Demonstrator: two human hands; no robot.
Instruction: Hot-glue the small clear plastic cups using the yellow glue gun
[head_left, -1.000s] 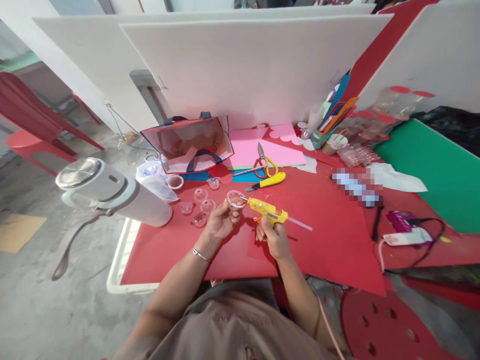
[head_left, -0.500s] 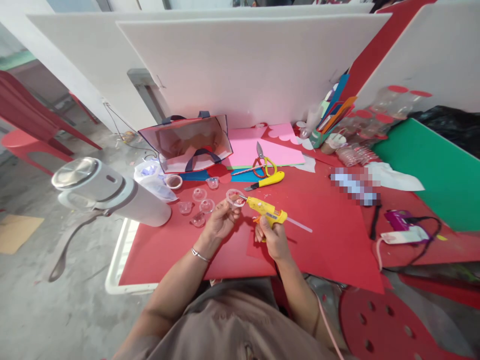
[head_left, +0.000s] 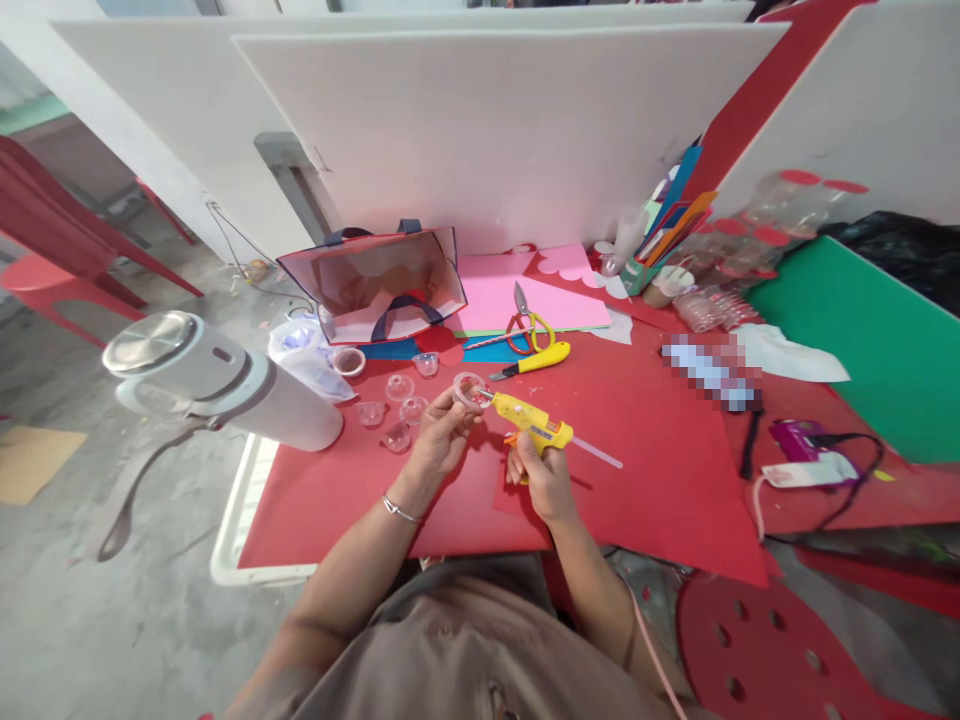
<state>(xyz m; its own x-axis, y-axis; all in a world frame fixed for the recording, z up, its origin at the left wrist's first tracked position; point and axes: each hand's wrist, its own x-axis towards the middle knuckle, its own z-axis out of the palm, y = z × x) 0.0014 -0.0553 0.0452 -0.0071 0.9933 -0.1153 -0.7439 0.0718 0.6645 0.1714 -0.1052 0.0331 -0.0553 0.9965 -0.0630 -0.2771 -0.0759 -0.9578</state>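
Note:
Between the fingers of my left hand [head_left: 444, 432] is a small clear plastic cup [head_left: 471, 390], its open rim turned toward the right. My right hand [head_left: 546, 475] is wrapped round the handle of a yellow glue gun [head_left: 531, 420]. The metal nozzle reaches the cup's rim; whether it touches cannot be made out. A translucent glue stick [head_left: 598, 452] juts from the gun's back end. Left of my left hand, several similar clear cups [head_left: 370, 413] lie on the red sheet [head_left: 637, 510]. Beyond the gun are a yellow utility knife [head_left: 541, 360] and scissors [head_left: 525, 318].
A large tumbler [head_left: 289, 405] stands at the left by a white tray edge [head_left: 244, 510]. An open paper bag [head_left: 375, 285] and pink paper [head_left: 517, 295] lie at the back. To the right are plastic jars [head_left: 780, 215], a green board [head_left: 862, 350] and a white power strip [head_left: 810, 472].
My left hand has tilted the cup slightly, so its opening faces the nozzle more. The glue gun stays almost in place in my right hand.

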